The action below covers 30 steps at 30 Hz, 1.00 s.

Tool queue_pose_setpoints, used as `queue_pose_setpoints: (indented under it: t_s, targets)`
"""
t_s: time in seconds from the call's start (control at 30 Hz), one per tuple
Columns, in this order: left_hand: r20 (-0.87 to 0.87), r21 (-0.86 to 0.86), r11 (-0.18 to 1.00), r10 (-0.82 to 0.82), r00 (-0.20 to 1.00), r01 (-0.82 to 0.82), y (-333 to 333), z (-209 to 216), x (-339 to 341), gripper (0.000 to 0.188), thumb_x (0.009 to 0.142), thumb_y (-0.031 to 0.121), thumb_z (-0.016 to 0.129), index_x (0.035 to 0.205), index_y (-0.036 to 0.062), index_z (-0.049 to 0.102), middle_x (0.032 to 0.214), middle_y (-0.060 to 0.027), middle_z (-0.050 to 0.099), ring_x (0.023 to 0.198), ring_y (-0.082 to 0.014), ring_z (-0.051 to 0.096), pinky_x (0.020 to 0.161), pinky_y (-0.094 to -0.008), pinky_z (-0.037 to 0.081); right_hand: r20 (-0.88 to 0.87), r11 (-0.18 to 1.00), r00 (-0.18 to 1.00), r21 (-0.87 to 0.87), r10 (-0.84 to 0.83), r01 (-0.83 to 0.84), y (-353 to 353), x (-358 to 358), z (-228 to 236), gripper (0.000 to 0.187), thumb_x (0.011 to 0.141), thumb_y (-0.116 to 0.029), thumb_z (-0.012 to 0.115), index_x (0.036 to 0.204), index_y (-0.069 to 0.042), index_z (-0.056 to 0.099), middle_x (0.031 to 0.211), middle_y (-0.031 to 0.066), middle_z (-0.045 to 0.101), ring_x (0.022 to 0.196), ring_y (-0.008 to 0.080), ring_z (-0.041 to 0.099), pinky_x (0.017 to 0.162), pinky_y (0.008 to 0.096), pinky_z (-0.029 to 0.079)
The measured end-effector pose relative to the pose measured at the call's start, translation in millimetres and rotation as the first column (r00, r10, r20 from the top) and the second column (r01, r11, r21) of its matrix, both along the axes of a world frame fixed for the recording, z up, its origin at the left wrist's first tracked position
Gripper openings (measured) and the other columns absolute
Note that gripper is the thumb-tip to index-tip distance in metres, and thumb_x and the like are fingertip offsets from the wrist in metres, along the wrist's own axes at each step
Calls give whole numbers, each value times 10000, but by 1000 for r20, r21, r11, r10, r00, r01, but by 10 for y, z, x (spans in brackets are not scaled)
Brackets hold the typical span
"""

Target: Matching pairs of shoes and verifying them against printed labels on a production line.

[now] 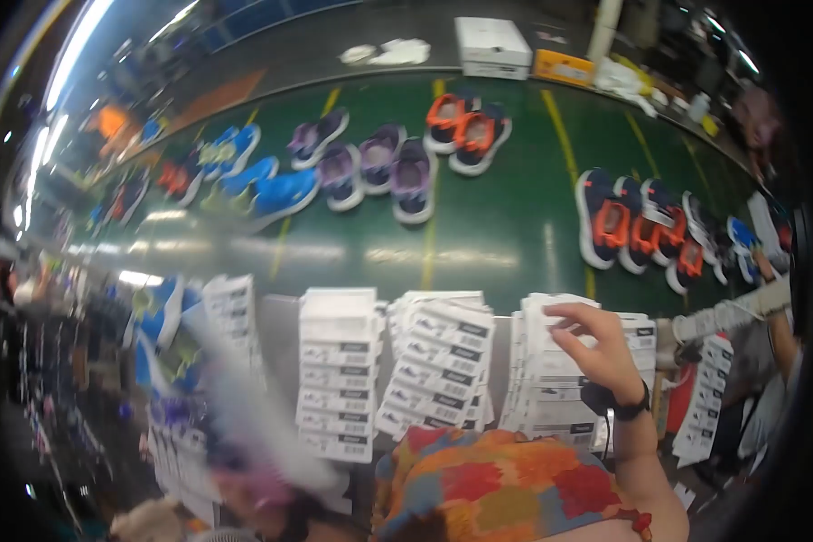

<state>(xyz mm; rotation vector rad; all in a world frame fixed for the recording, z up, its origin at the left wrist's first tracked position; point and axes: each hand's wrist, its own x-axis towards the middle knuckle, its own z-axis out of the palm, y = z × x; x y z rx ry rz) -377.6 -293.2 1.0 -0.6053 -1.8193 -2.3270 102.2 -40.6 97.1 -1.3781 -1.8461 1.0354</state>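
Note:
At the lower left, a shoe with a white sole and dark and purple parts is smeared by motion. My left hand is at its lower end, blurred and mostly hidden; the shoe appears held in it. My right hand, with a dark band on the wrist, hovers over or touches the top of a stack of printed label sheets. Its thumb and forefinger are apart, with nothing visible between them. Left of that hand lie a fanned label stack and a straighter label stack.
Across the green conveyor belt stand purple shoes, blue shoes and navy-orange shoes. A white shoebox sits on the far ledge. More label sheets hang at right. Another person's arm shows at the right edge.

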Motion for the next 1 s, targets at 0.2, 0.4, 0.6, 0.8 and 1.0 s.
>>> queue_pose_setpoints:
  t_s: [0.2,0.4,0.6,0.8,1.0]
  targets:
    - [-55,-802,589,89,995,-97,469,1240,76,254,945,179,618,1064,-32,697,884,-129,700,804,-183,647,817,-306,510,219,989,965,-46,144,-138,1169,263,-703,554,870,-279,693,1308,11,515,1162,218,662,923,300,696,793,375,543]
    - [-100,-863,502,-47,994,-63,724,1484,-157,264,934,179,634,1078,-35,689,903,-134,699,825,-195,648,824,-307,509,359,974,932,223,-42,-42,2669,-124,-1086,588,844,-278,693,1289,39,476,1135,264,629,1068,402,619,906,451,500]
    - [-120,-923,380,-148,982,-56,985,1578,-200,278,922,180,650,1091,-39,680,922,-139,698,846,-206,650,831,-308,507,587,911,773,412,-240,-30,3602,-717,-1146,613,843,-287,699,1330,-12,449,1146,277,608,1112,445,571,895,517,498]
    - [-108,-971,237,-288,952,-38,1313,1531,-161,295,911,180,666,1104,-43,672,941,-144,697,867,-218,651,838,-309,505,470,984,866,40,-170,172,4194,-578,-1459,815,828,-559,669,1399,-29,428,1234,307,599,1193,400,581,991,439,457]
    - [161,-920,60,-844,512,387,2136,1100,287,301,858,5,647,1150,-68,645,922,-127,721,856,-169,681,772,-274,515,464,997,883,44,-73,60,3281,-461,-1266,661,844,-572,647,1176,-12,535,985,274,681,957,422,667,825,477,517]
